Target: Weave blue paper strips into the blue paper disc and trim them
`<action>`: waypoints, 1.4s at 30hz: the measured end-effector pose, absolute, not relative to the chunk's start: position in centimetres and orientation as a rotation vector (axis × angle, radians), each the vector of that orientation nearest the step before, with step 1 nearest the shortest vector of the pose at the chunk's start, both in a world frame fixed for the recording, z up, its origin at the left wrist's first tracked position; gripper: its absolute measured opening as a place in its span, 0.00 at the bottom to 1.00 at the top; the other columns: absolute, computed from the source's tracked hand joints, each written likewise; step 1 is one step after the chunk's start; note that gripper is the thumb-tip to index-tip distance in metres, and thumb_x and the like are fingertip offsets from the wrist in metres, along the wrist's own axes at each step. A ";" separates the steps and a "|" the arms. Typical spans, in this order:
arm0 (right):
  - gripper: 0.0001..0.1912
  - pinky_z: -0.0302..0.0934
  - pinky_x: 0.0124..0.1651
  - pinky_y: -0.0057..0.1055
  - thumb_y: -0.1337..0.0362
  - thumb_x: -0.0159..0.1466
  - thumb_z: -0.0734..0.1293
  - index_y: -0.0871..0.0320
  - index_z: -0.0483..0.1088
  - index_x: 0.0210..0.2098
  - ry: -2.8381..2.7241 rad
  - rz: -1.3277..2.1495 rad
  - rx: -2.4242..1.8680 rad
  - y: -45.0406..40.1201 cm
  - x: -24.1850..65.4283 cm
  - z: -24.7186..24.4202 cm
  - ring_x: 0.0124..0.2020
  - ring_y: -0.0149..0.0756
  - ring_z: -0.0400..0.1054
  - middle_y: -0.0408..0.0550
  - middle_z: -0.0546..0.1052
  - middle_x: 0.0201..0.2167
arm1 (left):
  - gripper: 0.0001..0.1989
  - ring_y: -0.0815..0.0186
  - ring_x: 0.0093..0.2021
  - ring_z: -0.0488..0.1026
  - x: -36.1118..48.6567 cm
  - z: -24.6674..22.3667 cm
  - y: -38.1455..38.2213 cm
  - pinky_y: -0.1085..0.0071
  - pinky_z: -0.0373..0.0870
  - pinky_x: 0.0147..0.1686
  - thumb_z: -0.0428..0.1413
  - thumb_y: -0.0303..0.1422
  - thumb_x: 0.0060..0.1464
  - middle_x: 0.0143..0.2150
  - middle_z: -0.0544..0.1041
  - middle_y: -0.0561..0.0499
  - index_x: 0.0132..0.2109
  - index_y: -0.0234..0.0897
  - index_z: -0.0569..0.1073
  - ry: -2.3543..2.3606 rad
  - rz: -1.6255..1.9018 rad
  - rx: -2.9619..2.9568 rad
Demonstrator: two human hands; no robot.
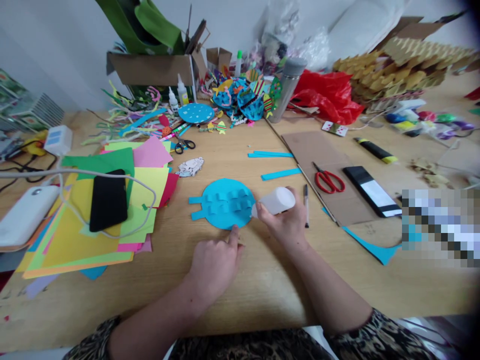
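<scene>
A round blue paper piece lies flat on the table, with rows of small raised blue paper curls on it and two short tabs at its left side. My right hand is wrapped round a white glue bottle, tilted so its nozzle points at the disc's right edge. Whether the nozzle touches the paper, I cannot tell. My left hand rests with its index finger stretched onto the disc's lower edge; its other fingers are curled and hold nothing. Blue paper strips lie beyond the bottle.
Red-handled scissors, a pen and a phone lie at right, partly on cardboard. Coloured paper sheets under a black phone fill the left. Craft scraps, a grey flask and boxes stand behind.
</scene>
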State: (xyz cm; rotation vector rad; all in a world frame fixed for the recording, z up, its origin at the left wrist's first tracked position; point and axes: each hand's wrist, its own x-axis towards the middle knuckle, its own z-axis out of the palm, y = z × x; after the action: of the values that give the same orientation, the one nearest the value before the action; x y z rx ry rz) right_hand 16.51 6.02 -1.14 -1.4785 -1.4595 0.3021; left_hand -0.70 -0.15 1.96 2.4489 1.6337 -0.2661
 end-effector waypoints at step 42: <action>0.20 0.55 0.21 0.27 0.50 0.50 0.71 0.54 0.59 0.30 -1.487 0.329 -1.537 6.1 16.6 -1.0 0.19 0.31 0.63 0.37 0.68 0.18 | 0.23 0.53 0.26 0.78 -0.7 1.9 -0.1 0.62 0.72 0.24 0.46 0.38 0.62 0.25 0.79 0.44 0.63 0.38 0.63 1.638 -0.235 2.431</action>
State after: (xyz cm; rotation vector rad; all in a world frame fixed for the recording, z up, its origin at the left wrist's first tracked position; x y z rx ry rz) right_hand 16.57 6.08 -0.98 -1.5368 -1.4870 0.3292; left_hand -0.74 -0.13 1.92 2.4310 1.6377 -0.2345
